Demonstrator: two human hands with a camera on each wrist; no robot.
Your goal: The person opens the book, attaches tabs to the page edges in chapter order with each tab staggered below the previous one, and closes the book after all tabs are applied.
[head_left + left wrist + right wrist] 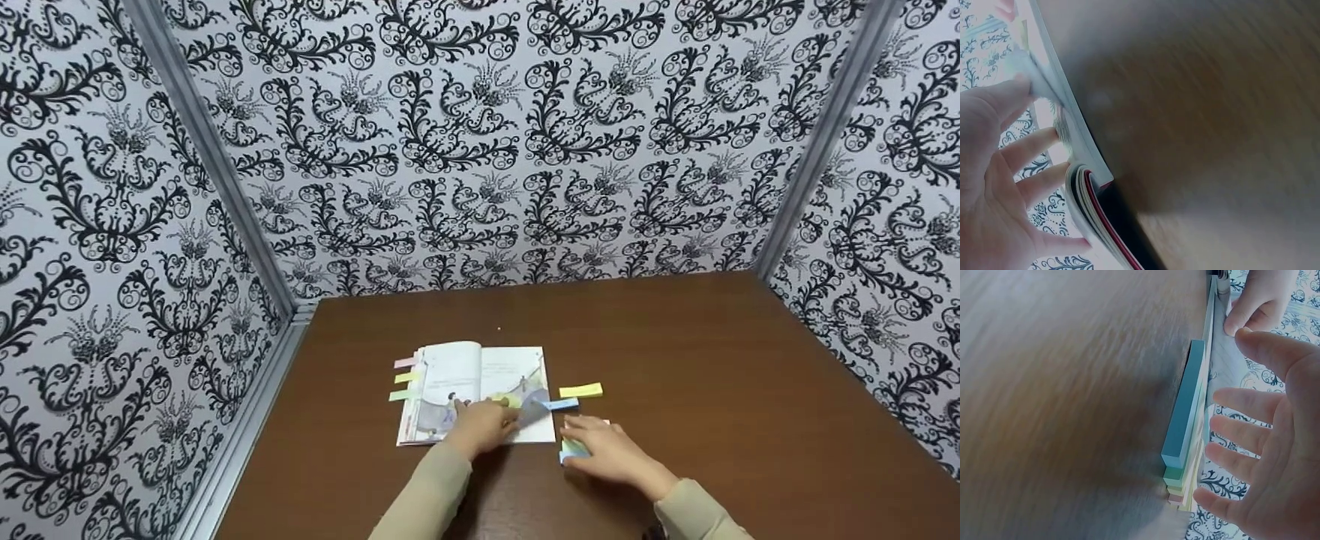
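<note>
An open illustrated book (450, 367) lies on the table. My left hand (482, 427) is over its lower part, thumb and forefinger pinching a raised page (1036, 73). From the book's right edge sticks out a blue index tab (564, 404). My right hand (611, 450) hovers over a pad of coloured sticky tabs (1182, 416), its fingers extended and spread. That pad has blue, green, yellow and pink blocks, partly hidden by the hand in the head view. Beyond it a yellow tab (580, 390) lies just right of the book.
Pink (405, 363), yellow (406, 378) and green tabs (402, 395) project from the book's left edge. The brown table (675, 352) is bounded by patterned walls (495, 150) and a metal frame rail (247, 420) on the left. A small dark object shows beside the right sleeve.
</note>
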